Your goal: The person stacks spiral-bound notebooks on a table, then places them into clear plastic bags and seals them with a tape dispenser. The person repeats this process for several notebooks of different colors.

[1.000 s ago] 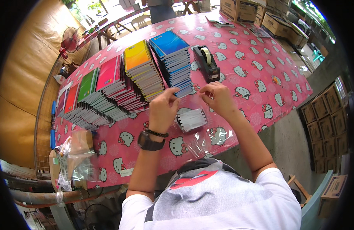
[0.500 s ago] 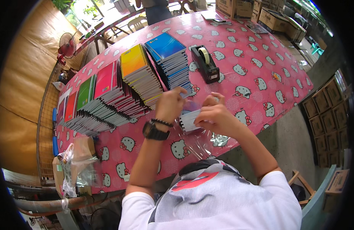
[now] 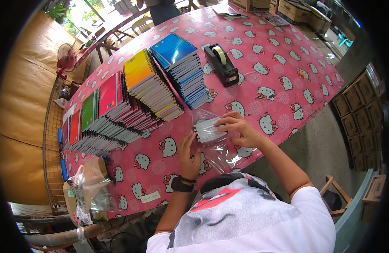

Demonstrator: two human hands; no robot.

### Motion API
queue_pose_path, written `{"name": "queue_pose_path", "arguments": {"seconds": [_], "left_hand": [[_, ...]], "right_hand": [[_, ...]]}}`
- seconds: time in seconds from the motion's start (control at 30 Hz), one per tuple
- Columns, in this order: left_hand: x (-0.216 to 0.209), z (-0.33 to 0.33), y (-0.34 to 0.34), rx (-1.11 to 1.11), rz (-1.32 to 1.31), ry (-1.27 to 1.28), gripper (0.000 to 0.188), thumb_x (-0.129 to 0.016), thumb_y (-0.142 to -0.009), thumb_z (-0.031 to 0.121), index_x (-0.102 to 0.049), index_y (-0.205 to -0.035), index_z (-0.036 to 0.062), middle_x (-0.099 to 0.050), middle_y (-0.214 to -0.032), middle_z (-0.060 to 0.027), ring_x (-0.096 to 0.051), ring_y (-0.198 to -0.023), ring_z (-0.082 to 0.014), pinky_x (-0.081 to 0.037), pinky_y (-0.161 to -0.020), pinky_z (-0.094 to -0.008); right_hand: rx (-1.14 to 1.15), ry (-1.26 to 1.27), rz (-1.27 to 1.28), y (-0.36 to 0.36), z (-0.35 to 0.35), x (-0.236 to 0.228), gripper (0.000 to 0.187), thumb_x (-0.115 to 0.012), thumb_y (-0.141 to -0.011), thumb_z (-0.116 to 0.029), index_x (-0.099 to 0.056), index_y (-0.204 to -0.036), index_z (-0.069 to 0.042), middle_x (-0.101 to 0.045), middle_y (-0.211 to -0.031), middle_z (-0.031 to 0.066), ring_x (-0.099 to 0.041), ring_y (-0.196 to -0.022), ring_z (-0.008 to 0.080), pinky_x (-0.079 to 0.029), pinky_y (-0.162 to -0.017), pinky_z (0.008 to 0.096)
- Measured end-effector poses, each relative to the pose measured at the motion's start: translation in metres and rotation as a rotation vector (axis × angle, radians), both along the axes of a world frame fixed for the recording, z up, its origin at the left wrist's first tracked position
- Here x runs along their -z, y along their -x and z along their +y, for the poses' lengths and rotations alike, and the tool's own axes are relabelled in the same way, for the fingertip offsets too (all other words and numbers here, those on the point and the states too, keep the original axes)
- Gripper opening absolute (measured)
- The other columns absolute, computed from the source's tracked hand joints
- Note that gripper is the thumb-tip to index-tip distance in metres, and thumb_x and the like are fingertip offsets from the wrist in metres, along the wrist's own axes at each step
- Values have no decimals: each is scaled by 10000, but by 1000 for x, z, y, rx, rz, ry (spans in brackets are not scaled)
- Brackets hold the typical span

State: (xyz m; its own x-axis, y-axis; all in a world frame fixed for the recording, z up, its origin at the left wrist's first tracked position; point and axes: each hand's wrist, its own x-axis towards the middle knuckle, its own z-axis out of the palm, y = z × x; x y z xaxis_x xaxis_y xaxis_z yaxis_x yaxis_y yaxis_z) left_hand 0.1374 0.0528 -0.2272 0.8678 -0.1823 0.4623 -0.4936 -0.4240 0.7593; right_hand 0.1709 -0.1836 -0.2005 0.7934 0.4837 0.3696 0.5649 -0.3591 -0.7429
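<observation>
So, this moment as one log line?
right hand: over right side of white bundle | left hand: open, by its lower left corner | clear plastic: at bundle's near edge | nearby: blue notebook stack, tape dispenser

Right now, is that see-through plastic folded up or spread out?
Spread out: the shiny, wrinkled plastic sticks out past the white bundle on two sides.

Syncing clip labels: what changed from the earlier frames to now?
Left hand: drew back toward the wearer, from the white bundle's far-left side to its near-left edge, fingers extended. Right hand: came toward the wearer from beyond the bundle, fingers now over its right end. Any change of grip on the film: can't tell. Notebook stacks and tape dispenser stayed put.
</observation>
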Motion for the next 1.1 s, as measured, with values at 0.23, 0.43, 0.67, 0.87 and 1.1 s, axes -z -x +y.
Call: {"name": "queue_pose_path", "arguments": {"seconds": [0.23, 0.43, 0.67, 0.87, 1.1], "left_hand": [[-44, 4, -27, 205, -346, -511, 280, -662, -736, 123, -618, -1000, 41, -540, -1180, -141, -422, -1189, -299, -313, -999, -439], [-41, 42, -25, 64, -73, 42, 296, -582, -712, 23, -617, -1001, 82, -542, -1208, -93, -390, -1222, -314, -269, -1010, -442], [-11, 40, -25, 239, -105, -417, 669, -522, -582, -49, -482, -1231, 108, -435, -1346, -88, -270, -1315, -352, -227, -1045, -481], [-12, 35, -40, 440, -26, -431, 750, -562, -564, -49, -441, -1286, 114, -354, -1406, -83, -202, -1343, -363, -199, -1053, -515], [-15, 36, -47, 413, -63, -340, 791, -620, -569, 15, -410, -1323, 131, -317, -1424, -85, -140, -1350, -401, -165, -1072, -522]], "right_hand": [[11, 214, -108, 3, 10, -9, 590, -533, -531, 10, -618, -1086, -172, -481, -1293, 23, -324, -1241, 320, -242, -1036, 453], [-62, 307, -92, 6, 1, -8, 656, -605, -527, 0, -566, -1150, -201, -414, -1356, 36, -261, -1299, 342, -230, -1030, 484], [-104, 442, -138, 1, 1, -9, 770, -613, -504, -23, -488, -1219, -281, -286, -1432, 28, -242, -1297, 369, -237, -1013, 516], [-135, 498, -70, 4, 3, -9, 839, -672, -533, -72, -434, -1296, -329, -215, -1472, 38, -170, -1330, 404, -222, -1017, 575], [-165, 590, -44, 2, 0, -17, 876, -665, -527, -76, -418, -1314, -371, -164, -1492, 54, -111, -1343, 434, -181, -1000, 661]]}}
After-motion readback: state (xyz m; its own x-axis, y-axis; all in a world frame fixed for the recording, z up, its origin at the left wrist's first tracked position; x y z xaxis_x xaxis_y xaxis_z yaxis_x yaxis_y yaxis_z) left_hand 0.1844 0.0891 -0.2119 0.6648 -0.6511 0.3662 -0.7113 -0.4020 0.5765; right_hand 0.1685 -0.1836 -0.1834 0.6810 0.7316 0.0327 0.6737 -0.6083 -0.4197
